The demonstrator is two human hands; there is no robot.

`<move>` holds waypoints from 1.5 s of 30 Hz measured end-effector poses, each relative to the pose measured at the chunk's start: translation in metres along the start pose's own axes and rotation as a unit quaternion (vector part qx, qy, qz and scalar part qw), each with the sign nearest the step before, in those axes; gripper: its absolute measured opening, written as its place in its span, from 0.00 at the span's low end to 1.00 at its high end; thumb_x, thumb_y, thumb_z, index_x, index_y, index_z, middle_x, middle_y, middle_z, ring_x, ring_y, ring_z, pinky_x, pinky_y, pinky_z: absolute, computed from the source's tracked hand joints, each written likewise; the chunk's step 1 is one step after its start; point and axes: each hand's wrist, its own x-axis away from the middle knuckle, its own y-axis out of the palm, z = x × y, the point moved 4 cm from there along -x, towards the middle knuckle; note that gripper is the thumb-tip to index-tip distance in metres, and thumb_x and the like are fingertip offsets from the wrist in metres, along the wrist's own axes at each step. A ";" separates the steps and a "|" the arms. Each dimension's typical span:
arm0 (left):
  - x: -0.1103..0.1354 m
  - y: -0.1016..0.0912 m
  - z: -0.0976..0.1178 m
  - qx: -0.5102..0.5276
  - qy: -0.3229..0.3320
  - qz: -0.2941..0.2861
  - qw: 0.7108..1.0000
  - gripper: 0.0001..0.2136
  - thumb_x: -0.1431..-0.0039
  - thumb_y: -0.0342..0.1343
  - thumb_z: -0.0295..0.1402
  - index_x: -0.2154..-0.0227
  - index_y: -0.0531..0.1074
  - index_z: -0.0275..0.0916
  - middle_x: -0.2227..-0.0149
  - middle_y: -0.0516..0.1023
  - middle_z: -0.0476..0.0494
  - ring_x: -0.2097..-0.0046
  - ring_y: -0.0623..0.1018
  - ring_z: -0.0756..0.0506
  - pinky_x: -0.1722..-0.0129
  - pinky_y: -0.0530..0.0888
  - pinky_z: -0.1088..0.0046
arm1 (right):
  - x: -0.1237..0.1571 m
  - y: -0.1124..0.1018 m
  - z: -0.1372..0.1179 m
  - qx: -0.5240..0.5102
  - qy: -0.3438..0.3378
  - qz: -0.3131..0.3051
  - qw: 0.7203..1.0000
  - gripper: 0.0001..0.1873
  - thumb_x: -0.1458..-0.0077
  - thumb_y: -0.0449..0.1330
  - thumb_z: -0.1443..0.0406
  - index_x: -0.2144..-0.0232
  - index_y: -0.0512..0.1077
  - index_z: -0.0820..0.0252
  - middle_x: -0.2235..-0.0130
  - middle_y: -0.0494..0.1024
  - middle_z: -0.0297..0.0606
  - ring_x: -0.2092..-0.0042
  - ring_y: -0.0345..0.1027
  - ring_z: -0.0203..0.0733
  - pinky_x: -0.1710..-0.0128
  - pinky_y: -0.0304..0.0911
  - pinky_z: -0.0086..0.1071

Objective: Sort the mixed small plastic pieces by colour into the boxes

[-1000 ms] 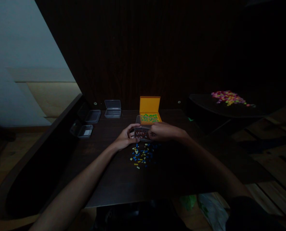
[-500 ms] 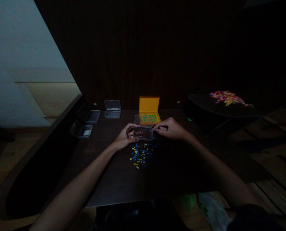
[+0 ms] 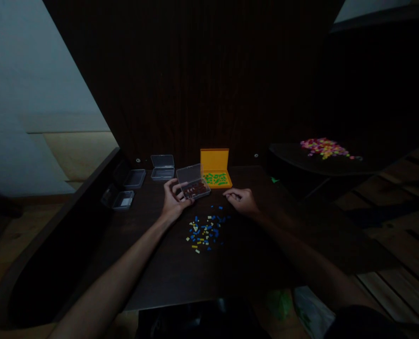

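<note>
My left hand [image 3: 174, 200] grips the left side of a clear plastic box [image 3: 200, 193] whose lid is raised; small reddish-brown pieces lie inside it. Just right of that box, my right hand [image 3: 241, 200] hovers with its fingers curled and pinched; whether anything sits in the fingertips is too dark to tell. Behind the clear box stands a yellow box [image 3: 214, 159] with its lid up, holding small green pieces [image 3: 214, 179]. Nearer to me, a loose scatter of small blue, yellow and whitish building bricks [image 3: 204, 229] lies on the dark table.
Three clear boxes stand at the back left: one with a raised lid [image 3: 163, 173], one beside it [image 3: 135, 179], and one with a white label [image 3: 124, 200]. A heap of pink and yellow pieces [image 3: 324, 147] lies on a side shelf [image 3: 287, 153]. A dark panel rises behind.
My left hand has moved the clear box leftward and tilted it, away from the front of the yellow box. My right hand has shifted slightly down and is now apart from the clear box.
</note>
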 end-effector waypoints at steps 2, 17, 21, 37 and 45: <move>0.000 -0.001 0.004 -0.020 0.017 0.023 0.999 0.43 0.66 0.69 0.26 0.49 0.48 0.50 0.49 0.67 0.45 0.54 0.77 0.45 0.50 0.73 0.59 | 0.001 0.004 0.000 0.009 -0.003 -0.013 1.000 0.15 0.48 0.53 0.63 0.70 0.79 0.65 0.84 0.65 0.30 0.80 0.53 0.32 0.76 0.54 0.26; -0.025 -0.016 -0.006 -0.142 0.040 0.198 0.969 0.45 0.66 0.70 0.27 0.44 0.52 0.52 0.52 0.69 0.44 0.59 0.79 0.45 0.58 0.76 0.63 | 0.001 0.009 -0.004 0.039 -0.013 -0.043 0.998 0.14 0.49 0.54 0.67 0.69 0.79 0.64 0.83 0.66 0.31 0.79 0.56 0.33 0.75 0.56 0.25; -0.036 -0.017 -0.010 -0.207 0.044 0.233 0.949 0.46 0.69 0.72 0.31 0.45 0.54 0.47 0.57 0.72 0.44 0.58 0.78 0.41 0.53 0.73 0.57 | 0.001 0.008 -0.005 0.042 -0.018 -0.036 0.998 0.14 0.49 0.53 0.66 0.70 0.79 0.63 0.84 0.66 0.30 0.80 0.56 0.33 0.74 0.57 0.25; -0.049 0.016 0.002 -0.383 -0.021 0.258 0.887 0.44 0.66 0.71 0.41 0.46 0.55 0.38 0.50 0.68 0.33 0.40 0.59 0.31 0.44 0.60 0.52 | 0.002 0.014 -0.002 0.033 -0.049 -0.060 0.996 0.13 0.49 0.54 0.67 0.68 0.79 0.64 0.82 0.69 0.32 0.78 0.60 0.33 0.72 0.58 0.26; -0.053 0.022 -0.004 -0.448 -0.030 0.302 0.841 0.45 0.66 0.71 0.43 0.46 0.56 0.33 0.50 0.68 0.27 0.41 0.62 0.29 0.44 0.62 0.54 | 0.004 0.017 0.002 0.009 -0.093 -0.017 0.995 0.12 0.50 0.55 0.68 0.71 0.79 0.64 0.84 0.67 0.30 0.80 0.57 0.31 0.75 0.56 0.24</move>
